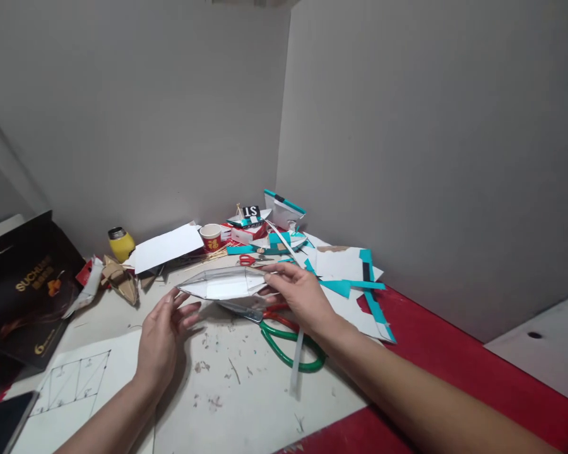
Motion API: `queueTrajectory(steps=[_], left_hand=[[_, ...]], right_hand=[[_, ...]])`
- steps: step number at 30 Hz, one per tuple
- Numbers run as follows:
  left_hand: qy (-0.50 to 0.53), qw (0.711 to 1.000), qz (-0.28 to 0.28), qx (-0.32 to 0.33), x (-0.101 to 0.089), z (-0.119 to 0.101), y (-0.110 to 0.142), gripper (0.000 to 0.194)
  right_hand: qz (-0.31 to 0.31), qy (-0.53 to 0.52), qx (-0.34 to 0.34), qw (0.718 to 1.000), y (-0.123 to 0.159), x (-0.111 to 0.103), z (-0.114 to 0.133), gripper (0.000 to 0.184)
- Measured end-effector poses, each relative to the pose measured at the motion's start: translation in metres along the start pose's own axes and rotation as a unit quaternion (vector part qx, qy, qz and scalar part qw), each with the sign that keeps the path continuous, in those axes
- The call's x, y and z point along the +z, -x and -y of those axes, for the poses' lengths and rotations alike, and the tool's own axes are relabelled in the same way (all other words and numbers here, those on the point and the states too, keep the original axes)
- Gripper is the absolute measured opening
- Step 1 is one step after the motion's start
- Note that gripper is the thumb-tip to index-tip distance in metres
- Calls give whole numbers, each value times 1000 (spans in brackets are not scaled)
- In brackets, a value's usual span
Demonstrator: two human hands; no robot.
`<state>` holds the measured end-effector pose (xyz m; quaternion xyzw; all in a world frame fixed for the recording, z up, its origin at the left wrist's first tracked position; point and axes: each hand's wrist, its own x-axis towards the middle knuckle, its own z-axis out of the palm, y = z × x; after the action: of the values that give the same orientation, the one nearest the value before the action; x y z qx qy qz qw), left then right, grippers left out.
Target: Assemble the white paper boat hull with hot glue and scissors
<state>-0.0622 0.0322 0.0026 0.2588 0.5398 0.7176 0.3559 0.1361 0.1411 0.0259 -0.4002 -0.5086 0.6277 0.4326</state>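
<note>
A small white boat hull of folded card [226,284] hangs level above the work board, pointed at its left end. My left hand [163,331] pinches that pointed end between thumb and fingertips. At the other end, my right hand [300,293] grips the hull, its fingers covering the right tip. Under the hull and right hand lie large scissors with green and orange handles [288,362], their blades partly hidden. A translucent glue stick [296,372] lies across the handles. Just behind the hull is a small pair of red-handled scissors [247,260].
Behind stand a red-and-white paper cup [211,238], a yellow jar [122,244] and a finished-looking model boat [248,217]. Teal-edged card scraps [345,265] spread at right. A black box [33,284], a brown cardboard boat [120,280] and a drawn sheet [76,384] are left.
</note>
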Motion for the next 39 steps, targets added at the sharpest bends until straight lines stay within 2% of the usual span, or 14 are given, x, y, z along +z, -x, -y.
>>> queueTrajectory(steps=[3,9,14,16,20,23,26,31,34,36,39], left_hand=[[33,999,-2,10,0,2,-1,35],[73,997,-21,15,2,1,-2,38],[84,995,-37,24,1,-2,-5,39],[83,995,-49,15,0,-3,-6,38],[79,995,-64,-14,-2,-2,-10,36],[71,994,-58,-52,-2,1,-11,35],[54,994,-38,-89,-2,6,-9,31],[27,990,16,-134,0,14,0,32],[27,986,44,-157,2,14,4,40],[35,983,60,-171,2,13,6,44],[40,980,79,-181,3,12,8,45]], right_hand=[[17,-1,14,1000,0,0,-4,37],[34,10,31,999,2,4,-11,35],[80,19,55,995,13,10,-5,22],[115,30,55,991,19,13,-5,19],[204,85,80,972,34,18,-14,27],[286,137,102,943,45,20,-20,25],[344,206,63,914,52,19,-18,20],[319,300,-12,899,58,18,8,19],[290,376,-70,877,54,21,23,18],[270,405,-97,868,46,25,27,17],[260,402,-121,870,28,35,23,16]])
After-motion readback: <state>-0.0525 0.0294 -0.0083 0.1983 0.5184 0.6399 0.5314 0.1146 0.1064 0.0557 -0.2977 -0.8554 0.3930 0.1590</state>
